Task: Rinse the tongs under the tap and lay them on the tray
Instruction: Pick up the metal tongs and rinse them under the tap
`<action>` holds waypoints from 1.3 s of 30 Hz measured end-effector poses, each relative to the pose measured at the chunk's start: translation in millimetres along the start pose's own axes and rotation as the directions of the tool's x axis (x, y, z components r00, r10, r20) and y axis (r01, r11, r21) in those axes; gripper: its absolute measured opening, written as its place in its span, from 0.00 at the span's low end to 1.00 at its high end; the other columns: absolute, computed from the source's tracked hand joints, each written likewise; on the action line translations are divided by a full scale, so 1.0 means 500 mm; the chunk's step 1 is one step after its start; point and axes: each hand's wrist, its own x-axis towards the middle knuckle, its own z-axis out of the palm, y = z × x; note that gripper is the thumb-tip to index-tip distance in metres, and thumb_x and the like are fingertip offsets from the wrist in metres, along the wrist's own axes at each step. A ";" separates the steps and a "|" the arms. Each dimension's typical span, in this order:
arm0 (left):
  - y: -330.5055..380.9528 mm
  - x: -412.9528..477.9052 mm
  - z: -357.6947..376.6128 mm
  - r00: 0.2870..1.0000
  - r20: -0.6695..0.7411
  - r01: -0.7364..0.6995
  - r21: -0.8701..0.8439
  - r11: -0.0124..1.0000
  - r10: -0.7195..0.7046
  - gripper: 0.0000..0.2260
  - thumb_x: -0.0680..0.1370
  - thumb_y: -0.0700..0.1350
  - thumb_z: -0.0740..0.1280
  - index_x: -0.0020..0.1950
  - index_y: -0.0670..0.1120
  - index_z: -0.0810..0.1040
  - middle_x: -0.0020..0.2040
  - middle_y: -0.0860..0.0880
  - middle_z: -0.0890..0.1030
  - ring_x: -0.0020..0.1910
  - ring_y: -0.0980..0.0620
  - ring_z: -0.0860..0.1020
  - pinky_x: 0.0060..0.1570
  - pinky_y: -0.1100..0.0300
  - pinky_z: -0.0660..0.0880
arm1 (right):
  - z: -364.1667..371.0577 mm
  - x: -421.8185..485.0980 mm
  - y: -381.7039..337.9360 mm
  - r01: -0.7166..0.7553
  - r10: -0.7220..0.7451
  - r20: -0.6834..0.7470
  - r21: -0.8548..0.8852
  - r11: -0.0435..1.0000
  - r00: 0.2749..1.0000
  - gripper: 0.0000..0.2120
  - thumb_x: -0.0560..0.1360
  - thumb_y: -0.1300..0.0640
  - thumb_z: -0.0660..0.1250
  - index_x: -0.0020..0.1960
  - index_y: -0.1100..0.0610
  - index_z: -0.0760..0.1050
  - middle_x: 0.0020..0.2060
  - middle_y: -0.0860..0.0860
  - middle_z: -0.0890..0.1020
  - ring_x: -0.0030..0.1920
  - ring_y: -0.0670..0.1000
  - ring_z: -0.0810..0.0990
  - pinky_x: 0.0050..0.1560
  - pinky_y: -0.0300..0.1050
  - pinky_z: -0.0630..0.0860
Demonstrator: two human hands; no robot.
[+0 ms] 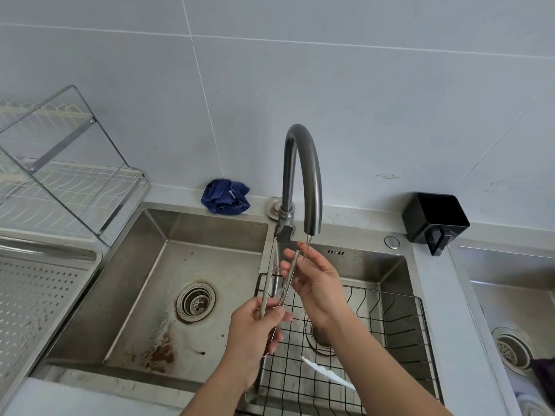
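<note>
**A:** Nearest us is the left hand [255, 328]. Why does it hold so low on the tongs [268, 280]?

**B:** Its fingers are curled round them near the hinge end, which pokes out below the fist. Gripping there leaves both arms free, pointing up towards the tap [303, 175].

**A:** And the right hand [315, 280]?

**B:** Its fingers are mostly straight and laid against the tong arm nearer the thin stream [307, 249]. I'd judge it's there to rub the metal as water runs over it. I see no firm pinch.

**A:** Where exactly are the tongs?

**B:** They are in the air, about over the divider between the two basins of the sink [210, 229]. The tips are close beside the spout and the arms are splayed. Spread like that, water can reach the inner faces.

**A:** Why beside the rack [390, 319]?

**B:** Run-off falls through the wire into the right basin.

**A:** And the tray [36, 295]?

**B:** It's the perforated one, well off to the left, and the tongs are nowhere near it. Rinsing is the step in hand, and laying them down is not yet done. Wet steel slips, so the left hand's grip will matter on the carry across.
</note>
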 end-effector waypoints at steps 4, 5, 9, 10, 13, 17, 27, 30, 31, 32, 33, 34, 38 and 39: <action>0.006 -0.004 -0.001 0.992 0.108 0.082 -0.124 0.989 -0.069 0.08 0.77 0.36 0.70 0.55 0.38 0.78 0.44 0.33 0.85 0.26 0.49 0.75 0.21 0.61 0.66 | -0.005 0.000 -0.018 -0.093 0.088 0.082 0.058 0.994 0.993 0.06 0.83 0.61 0.63 0.53 0.61 0.79 0.42 0.57 0.80 0.41 0.55 0.82 0.44 0.48 0.82; 0.007 -0.004 -0.003 0.984 0.143 0.131 -0.177 0.975 -0.106 0.08 0.76 0.36 0.70 0.53 0.37 0.77 0.42 0.33 0.84 0.25 0.49 0.74 0.20 0.62 0.66 | -0.006 -0.003 -0.020 -0.136 0.125 0.120 0.093 0.986 0.985 0.08 0.83 0.59 0.63 0.50 0.59 0.79 0.40 0.54 0.78 0.40 0.53 0.80 0.45 0.48 0.82; 0.003 -0.006 -0.009 0.954 0.217 0.267 -0.296 0.917 -0.208 0.10 0.71 0.36 0.71 0.49 0.38 0.74 0.37 0.35 0.81 0.22 0.49 0.73 0.15 0.64 0.64 | -0.012 -0.008 -0.035 -0.189 0.157 0.238 0.118 0.975 0.958 0.08 0.82 0.59 0.64 0.45 0.60 0.76 0.40 0.55 0.77 0.42 0.54 0.79 0.49 0.48 0.81; 0.001 -0.006 -0.010 0.946 0.238 0.290 -0.317 0.903 -0.221 0.11 0.71 0.36 0.71 0.50 0.38 0.74 0.36 0.35 0.81 0.22 0.50 0.73 0.15 0.64 0.64 | -0.011 -0.009 -0.037 -0.189 0.155 0.254 0.116 0.975 0.955 0.07 0.80 0.59 0.65 0.44 0.60 0.76 0.40 0.55 0.77 0.42 0.53 0.79 0.49 0.48 0.81; 0.002 -0.004 -0.011 0.913 0.321 0.357 -0.334 0.872 -0.251 0.12 0.73 0.36 0.70 0.55 0.39 0.73 0.36 0.38 0.79 0.22 0.50 0.72 0.16 0.65 0.64 | -0.005 -0.017 -0.024 -0.266 0.194 0.298 0.225 0.937 0.935 0.10 0.80 0.54 0.66 0.43 0.58 0.75 0.38 0.52 0.75 0.39 0.50 0.76 0.46 0.44 0.77; 0.009 0.004 -0.015 0.900 0.346 0.379 -0.326 0.866 -0.263 0.07 0.75 0.35 0.68 0.51 0.38 0.74 0.35 0.39 0.78 0.22 0.51 0.71 0.15 0.65 0.63 | -0.004 -0.018 -0.008 -0.281 0.222 0.240 0.252 0.926 0.945 0.14 0.80 0.49 0.66 0.44 0.59 0.75 0.39 0.53 0.74 0.40 0.50 0.74 0.45 0.43 0.77; 0.014 -0.012 -0.024 0.926 -0.156 -0.199 0.576 0.793 0.345 0.07 0.80 0.42 0.69 0.43 0.50 0.78 0.33 0.46 0.81 0.27 0.50 0.74 0.28 0.55 0.74 | 0.009 -0.010 -0.001 0.037 -0.044 -0.007 -0.397 0.917 0.999 0.09 0.82 0.59 0.66 0.51 0.63 0.83 0.43 0.61 0.85 0.42 0.55 0.83 0.44 0.47 0.83; 0.015 -0.029 -0.031 0.867 -0.117 -0.234 0.762 0.604 0.484 0.08 0.77 0.41 0.72 0.42 0.53 0.77 0.30 0.52 0.77 0.29 0.56 0.73 0.31 0.65 0.71 | 0.019 -0.011 -0.003 0.100 -0.099 0.027 -0.477 0.873 0.995 0.07 0.80 0.65 0.68 0.55 0.61 0.83 0.43 0.60 0.87 0.40 0.56 0.85 0.42 0.47 0.84; 0.013 -0.033 -0.030 0.859 -0.100 -0.243 0.783 0.573 0.501 0.09 0.76 0.41 0.73 0.43 0.53 0.76 0.30 0.53 0.76 0.29 0.57 0.73 0.32 0.67 0.70 | 0.021 -0.010 -0.003 0.113 -0.125 0.010 -0.506 0.855 0.992 0.07 0.80 0.66 0.67 0.54 0.61 0.83 0.41 0.60 0.88 0.39 0.57 0.86 0.40 0.47 0.84; 0.012 -0.036 -0.028 0.852 -0.082 -0.257 0.796 0.548 0.518 0.10 0.76 0.41 0.73 0.42 0.54 0.76 0.29 0.54 0.74 0.29 0.57 0.73 0.33 0.68 0.69 | 0.021 -0.009 -0.002 0.123 -0.156 -0.016 -0.535 0.835 0.988 0.07 0.79 0.67 0.67 0.52 0.62 0.83 0.39 0.60 0.87 0.37 0.57 0.86 0.37 0.47 0.84; 0.010 -0.039 -0.028 0.842 -0.066 -0.273 0.804 0.529 0.535 0.10 0.75 0.41 0.74 0.41 0.54 0.76 0.28 0.54 0.73 0.30 0.57 0.73 0.34 0.69 0.70 | 0.019 -0.008 -0.002 0.129 -0.183 -0.041 -0.563 0.817 0.982 0.07 0.80 0.66 0.67 0.49 0.62 0.84 0.37 0.60 0.87 0.35 0.57 0.86 0.35 0.46 0.84; 0.009 -0.039 -0.030 0.834 -0.057 -0.284 0.808 0.515 0.549 0.11 0.75 0.42 0.74 0.41 0.54 0.76 0.28 0.55 0.72 0.32 0.58 0.74 0.36 0.70 0.70 | 0.016 -0.008 -0.003 0.126 -0.197 -0.058 -0.585 0.801 0.979 0.08 0.81 0.64 0.66 0.47 0.62 0.84 0.36 0.60 0.87 0.33 0.57 0.85 0.33 0.46 0.83; 0.017 -0.031 -0.046 0.849 -0.061 -0.248 0.830 0.499 0.524 0.09 0.74 0.42 0.76 0.40 0.52 0.78 0.28 0.54 0.75 0.28 0.58 0.72 0.34 0.70 0.70 | -0.011 -0.021 -0.004 0.056 -0.085 -0.030 -0.531 0.845 0.996 0.12 0.83 0.63 0.63 0.49 0.60 0.85 0.40 0.61 0.87 0.37 0.58 0.87 0.39 0.47 0.85; 0.019 -0.028 -0.049 0.858 -0.057 -0.238 0.837 0.494 0.510 0.09 0.74 0.42 0.76 0.40 0.53 0.78 0.29 0.54 0.76 0.29 0.58 0.73 0.32 0.69 0.70 | -0.017 -0.025 -0.005 0.031 -0.043 -0.011 -0.508 0.861 0.999 0.11 0.83 0.64 0.63 0.50 0.62 0.85 0.41 0.61 0.87 0.39 0.58 0.87 0.41 0.47 0.85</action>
